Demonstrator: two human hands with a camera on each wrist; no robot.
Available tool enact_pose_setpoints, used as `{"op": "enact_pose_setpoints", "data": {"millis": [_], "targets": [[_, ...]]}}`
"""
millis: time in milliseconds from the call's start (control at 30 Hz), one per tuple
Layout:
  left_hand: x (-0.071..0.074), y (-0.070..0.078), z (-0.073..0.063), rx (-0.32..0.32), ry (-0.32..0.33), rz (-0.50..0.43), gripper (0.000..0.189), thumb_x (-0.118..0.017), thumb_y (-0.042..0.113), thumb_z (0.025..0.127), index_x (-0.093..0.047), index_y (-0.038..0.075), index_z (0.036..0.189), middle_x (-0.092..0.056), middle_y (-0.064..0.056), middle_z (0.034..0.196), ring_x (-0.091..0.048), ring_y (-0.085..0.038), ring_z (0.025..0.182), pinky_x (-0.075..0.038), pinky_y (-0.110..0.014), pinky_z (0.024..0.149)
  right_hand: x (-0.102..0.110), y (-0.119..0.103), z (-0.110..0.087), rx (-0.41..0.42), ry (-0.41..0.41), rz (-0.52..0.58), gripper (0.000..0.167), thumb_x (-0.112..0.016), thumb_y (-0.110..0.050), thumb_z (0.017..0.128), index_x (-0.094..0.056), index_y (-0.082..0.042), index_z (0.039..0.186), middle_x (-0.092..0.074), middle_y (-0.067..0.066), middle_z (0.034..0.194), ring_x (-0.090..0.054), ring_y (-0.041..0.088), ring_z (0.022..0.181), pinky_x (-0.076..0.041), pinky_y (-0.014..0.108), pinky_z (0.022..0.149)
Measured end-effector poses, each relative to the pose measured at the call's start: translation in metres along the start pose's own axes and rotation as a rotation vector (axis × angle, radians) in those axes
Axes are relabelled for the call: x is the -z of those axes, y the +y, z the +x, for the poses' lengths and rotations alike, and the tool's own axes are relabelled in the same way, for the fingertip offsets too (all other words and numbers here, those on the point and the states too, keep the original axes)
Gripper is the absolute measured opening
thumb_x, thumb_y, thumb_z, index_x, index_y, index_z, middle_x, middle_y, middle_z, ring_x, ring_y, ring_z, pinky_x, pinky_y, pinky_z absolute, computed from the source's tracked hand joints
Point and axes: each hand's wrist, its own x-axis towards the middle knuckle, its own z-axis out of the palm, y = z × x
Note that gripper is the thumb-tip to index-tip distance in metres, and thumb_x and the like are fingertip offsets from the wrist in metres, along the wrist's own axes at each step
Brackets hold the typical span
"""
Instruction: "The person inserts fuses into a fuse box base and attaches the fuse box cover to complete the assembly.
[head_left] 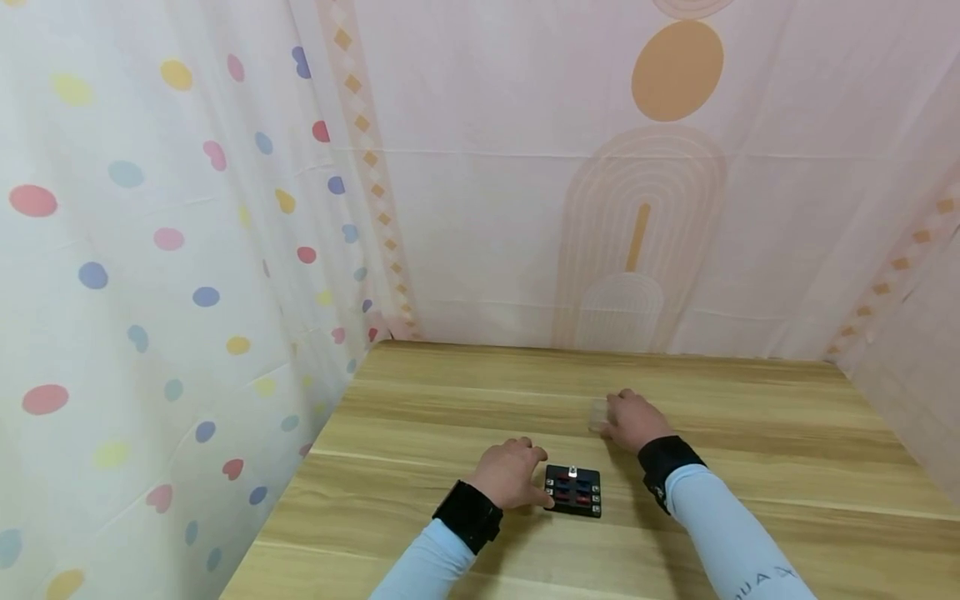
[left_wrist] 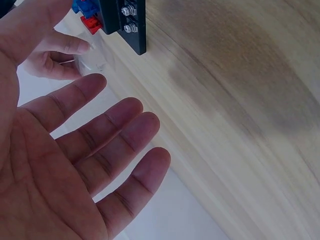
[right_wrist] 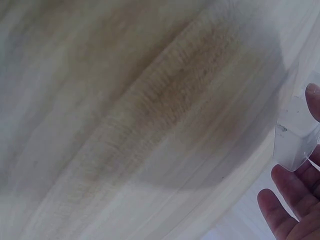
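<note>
A black fuse block [head_left: 573, 509] with red and blue fuses and metal screw terminals lies on the wooden table. Close by its left edge is my left hand [head_left: 508, 473], thumb at the near left corner and fingers spread, gripping nothing; the left wrist view shows the palm and relaxed fingers [left_wrist: 107, 130]. Farther back and to the right, my right hand [head_left: 637, 422] pinches a clear plastic cover [head_left: 598, 415] between thumb and fingers. This transparent cover [right_wrist: 295, 132] has boxy edges at the right of the right wrist view.
The wooden table [head_left: 750, 467] extends around both hands. A patterned curtain [head_left: 480, 250] hangs behind its back edge, and a dotted curtain [head_left: 150, 333] runs along the left side. Both wrists wear black bands over light blue sleeves [head_left: 731, 529].
</note>
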Motion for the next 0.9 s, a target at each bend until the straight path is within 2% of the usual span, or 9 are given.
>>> {"op": "enact_pose_setpoints", "data": {"millis": [567,900], "targets": [[-0.004,-0.003,0.002,0.0,0.002,-0.014,0.065,-0.084,0.052,0.072,-0.068,0.013,0.122,-0.066,-0.004,0.111,-0.063,-0.021,0.098,-0.053,-0.034,0.076,0.001,-0.01,-0.013,0.009,0.013,0.008,0.054,-0.08,-0.017,0.083,-0.06,0.01,0.125,-0.061,0.023,0.112,-0.062,0.031,0.093,-0.053,0.047,0.083],[-0.007,-0.004,0.003,0.017,-0.011,-0.009,0.065,-0.086,0.049,0.071,-0.068,0.012,0.122,-0.065,-0.004,0.109,-0.062,-0.021,0.097,-0.053,-0.032,0.075,0.004,-0.013,-0.024,0.035,0.022,0.016,0.055,-0.079,-0.018,0.085,-0.059,0.01,0.127,-0.061,0.024,0.115,-0.062,0.034,0.101,-0.052,0.047,0.087]]}}
